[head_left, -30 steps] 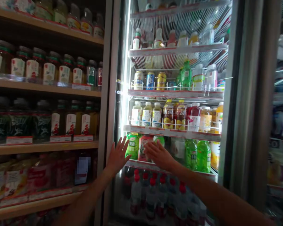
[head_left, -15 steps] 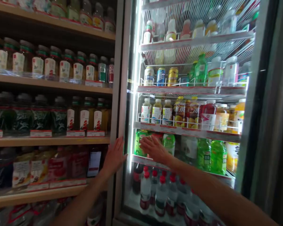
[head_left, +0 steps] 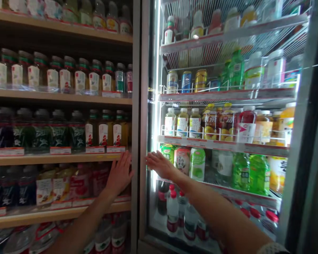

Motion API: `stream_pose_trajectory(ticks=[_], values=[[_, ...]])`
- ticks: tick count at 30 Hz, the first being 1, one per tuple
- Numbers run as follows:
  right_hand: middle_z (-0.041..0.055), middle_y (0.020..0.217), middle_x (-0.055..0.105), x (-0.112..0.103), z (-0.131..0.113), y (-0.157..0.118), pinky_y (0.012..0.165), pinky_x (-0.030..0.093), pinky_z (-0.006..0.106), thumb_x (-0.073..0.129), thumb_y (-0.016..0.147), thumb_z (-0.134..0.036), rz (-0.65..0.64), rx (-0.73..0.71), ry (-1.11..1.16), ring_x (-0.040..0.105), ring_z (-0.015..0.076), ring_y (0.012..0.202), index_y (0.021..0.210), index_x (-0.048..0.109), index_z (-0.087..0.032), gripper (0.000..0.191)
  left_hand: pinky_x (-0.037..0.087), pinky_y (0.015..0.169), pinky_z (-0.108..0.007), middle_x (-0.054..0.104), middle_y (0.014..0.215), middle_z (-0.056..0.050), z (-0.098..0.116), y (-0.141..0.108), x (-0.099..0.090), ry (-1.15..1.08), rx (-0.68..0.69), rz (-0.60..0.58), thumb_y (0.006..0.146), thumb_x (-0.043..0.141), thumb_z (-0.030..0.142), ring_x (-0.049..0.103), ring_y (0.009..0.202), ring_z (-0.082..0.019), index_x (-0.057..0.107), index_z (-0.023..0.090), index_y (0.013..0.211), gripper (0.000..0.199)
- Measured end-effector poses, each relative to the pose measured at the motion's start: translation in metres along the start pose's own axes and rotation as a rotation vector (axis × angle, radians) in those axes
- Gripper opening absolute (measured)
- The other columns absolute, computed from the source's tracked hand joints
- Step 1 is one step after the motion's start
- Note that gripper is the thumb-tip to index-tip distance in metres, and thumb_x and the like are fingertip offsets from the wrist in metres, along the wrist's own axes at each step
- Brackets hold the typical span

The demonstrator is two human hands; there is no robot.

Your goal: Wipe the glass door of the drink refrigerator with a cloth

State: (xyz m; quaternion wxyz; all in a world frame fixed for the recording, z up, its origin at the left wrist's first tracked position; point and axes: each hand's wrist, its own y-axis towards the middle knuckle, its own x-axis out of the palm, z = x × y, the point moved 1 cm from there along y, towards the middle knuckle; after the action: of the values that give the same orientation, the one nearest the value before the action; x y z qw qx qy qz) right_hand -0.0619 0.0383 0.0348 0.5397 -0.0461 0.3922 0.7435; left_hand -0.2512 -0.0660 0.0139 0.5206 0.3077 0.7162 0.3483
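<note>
My left hand (head_left: 119, 175) is raised with its fingers extended, holding nothing, at the right end of the wooden shelves beside the grey cabinet frame (head_left: 136, 106). Reaching across the glass-front cooler, my right hand (head_left: 160, 164) has its fingers stretched toward the left edge of the door, also with nothing in it. Behind and right of it stand a green carton (head_left: 198, 164), a red-and-white carton (head_left: 182, 159) and green bottles (head_left: 241, 171). Whether either hand touches the frame or glass, I cannot tell.
Wooden shelves (head_left: 60, 158) on the left hold rows of dark and amber bottles. Inside the lit cooler, wire racks (head_left: 228, 95) carry cans and bottles, with red-capped bottles (head_left: 172, 211) at the bottom. A pale band shows on my right wrist.
My right hand has moved left, off the cartons toward the door's left edge. My left hand has shifted slightly left, onto the shelf side. The phone-like screen seen lower left no longer shows.
</note>
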Motion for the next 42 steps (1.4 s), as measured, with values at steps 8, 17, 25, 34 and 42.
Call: stream_pose_trajectory(ticks=[8,17,25,34,42], values=[[0.0048,0.136,0.047,-0.008,-0.011,-0.029,0.107,0.031,0.049,0.041,0.090,-0.023,0.018,0.008,0.005,0.039,0.0217,0.128,0.120,0.052,-0.017,0.032,0.026,0.107,-0.049,0.029,0.146,-0.014,0.019,0.016,-0.007,-0.009,0.042,-0.031,0.083,0.041,0.029,0.025,0.135,-0.027,0.035,0.009,0.135,0.057],[0.0061,0.143,0.037,-0.048,0.032,-0.063,0.111,0.016,0.054,0.049,0.084,-0.015,-0.011,0.179,-0.049,0.028,0.0242,0.134,0.129,0.045,-0.022,0.046,0.024,0.108,-0.051,0.027,0.147,-0.014,0.047,0.033,-0.006,-0.081,0.104,-0.008,0.081,0.039,0.020,0.023,0.136,-0.027,0.032,0.011,0.137,0.057],[0.0048,0.139,0.044,-0.065,0.029,-0.122,0.111,0.016,0.049,0.045,0.087,-0.021,-0.008,0.123,-0.125,0.034,0.0218,0.131,0.128,0.047,-0.022,0.041,0.027,0.107,-0.050,0.029,0.146,-0.013,0.085,0.037,-0.004,-0.097,0.212,-0.020,0.080,0.040,0.016,0.025,0.136,-0.025,0.033,0.012,0.137,0.058],[0.0060,0.142,0.040,-0.088,0.043,-0.153,0.112,0.011,0.052,0.046,0.086,-0.020,0.030,0.347,-0.187,0.025,0.0238,0.135,0.131,0.044,-0.023,0.045,0.024,0.108,-0.048,0.026,0.147,-0.012,0.139,0.043,-0.010,-0.140,0.302,0.027,0.082,0.040,0.022,0.018,0.138,-0.025,0.031,0.013,0.138,0.058],[0.0045,0.141,0.042,-0.110,0.078,-0.168,0.112,0.006,0.051,0.044,0.088,-0.022,0.099,0.428,-0.255,0.021,0.0228,0.137,0.131,0.044,-0.024,0.042,0.019,0.111,-0.048,0.029,0.146,-0.013,0.176,0.059,-0.023,-0.205,0.332,0.092,0.084,0.042,0.025,0.016,0.138,-0.026,0.032,0.011,0.138,0.057]])
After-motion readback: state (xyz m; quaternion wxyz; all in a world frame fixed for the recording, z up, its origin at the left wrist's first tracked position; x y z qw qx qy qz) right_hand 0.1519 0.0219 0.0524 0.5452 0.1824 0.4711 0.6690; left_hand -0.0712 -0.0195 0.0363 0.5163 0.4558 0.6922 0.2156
